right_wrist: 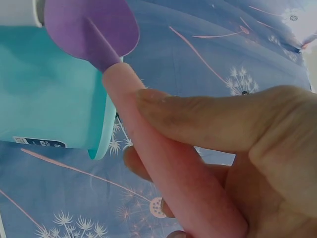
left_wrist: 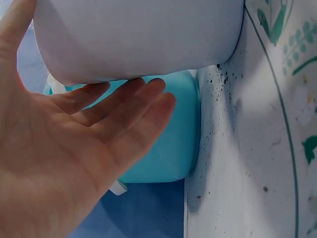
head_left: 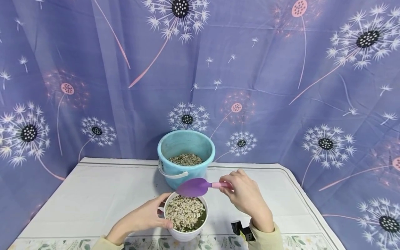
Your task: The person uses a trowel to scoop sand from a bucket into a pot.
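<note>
Nearest me, a leaf-patterned strip [head_left: 62, 243] runs along the table's close edge, and my pale sleeves [head_left: 265, 239] come in at about 7 and 5 o'clock. A black fitting [head_left: 242, 229] sits by my right cuff.

Taking the white pot [head_left: 184, 236] as the middle of the dial, my left hand [head_left: 143, 217] grasps it from 9 o'clock. My thumb lies at its rim towards 8, and my fingers, spread wide from the thumb and only gently bent, rest their tips on its wall towards 10. The pot stands upright, filled with pale granules [head_left: 182, 211], a dark green patch [head_left: 201, 218] showing at 4.

My right hand [head_left: 245, 194], at 2 o'clock, is closed round the pink handle [right_wrist: 168, 163] of a trowel, thumb along the top and fingers curled beneath. Its purple blade [head_left: 193, 187] points towards 9, above the pot's 12 o'clock rim; I cannot tell whether they touch.

Farther off at 12 stands a blue bucket [head_left: 200, 170] with more granules [head_left: 185, 159] inside, its white bail [head_left: 173, 175] hanging down in front. Behind the white table [head_left: 125, 187] hangs a dandelion-print curtain [head_left: 250, 62].
</note>
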### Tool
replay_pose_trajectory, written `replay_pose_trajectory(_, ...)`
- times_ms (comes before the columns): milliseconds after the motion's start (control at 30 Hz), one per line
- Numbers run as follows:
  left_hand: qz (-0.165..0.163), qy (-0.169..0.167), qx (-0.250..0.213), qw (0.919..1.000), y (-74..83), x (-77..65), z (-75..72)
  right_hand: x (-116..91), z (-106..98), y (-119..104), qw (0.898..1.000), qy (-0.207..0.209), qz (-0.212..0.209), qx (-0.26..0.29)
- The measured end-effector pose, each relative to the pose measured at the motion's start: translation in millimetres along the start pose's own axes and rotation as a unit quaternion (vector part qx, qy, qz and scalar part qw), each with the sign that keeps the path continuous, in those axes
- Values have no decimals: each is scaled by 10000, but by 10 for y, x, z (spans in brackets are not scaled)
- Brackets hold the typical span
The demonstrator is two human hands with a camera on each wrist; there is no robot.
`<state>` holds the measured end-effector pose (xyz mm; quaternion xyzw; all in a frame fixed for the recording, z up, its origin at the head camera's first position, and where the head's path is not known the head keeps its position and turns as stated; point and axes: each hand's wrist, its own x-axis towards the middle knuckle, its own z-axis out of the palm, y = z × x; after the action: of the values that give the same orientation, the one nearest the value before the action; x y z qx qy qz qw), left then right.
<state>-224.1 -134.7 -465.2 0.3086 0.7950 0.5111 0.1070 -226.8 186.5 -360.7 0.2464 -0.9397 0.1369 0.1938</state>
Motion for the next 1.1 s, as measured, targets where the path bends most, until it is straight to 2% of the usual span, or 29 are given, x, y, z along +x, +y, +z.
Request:
replay_pose_trajectory(133, 13, 1, 31, 10000, 0, -1, 5, -4, -7, 13, 9999, 90, -64, 93)
replay_pose_trajectory(333, 46, 27, 82, 10000, -6, -12, 14, -13, -5, 58, 9993, -66, -154, 326)
replay_pose_trajectory(567, 120, -49, -218, 9997, -24, -8, 14, 8, 17, 164, 9954, -245, -233, 899)
replay_pose_trajectory(767, 163, -65, -251, 9995, -23, -21, 10, 36, 42, 245, 9848, -421, -70, 1685)
replay_pose_trajectory(967, 156, -84, -144, 9997, 3, -23, -29, 80, 54, 328, 9704, -254, 233, 2391)
replay_pose_trajectory(1100, -9, -43, 14, 10000, 26, -30, -87, 136, 54, 382, 9612, -193, 347, 2729)
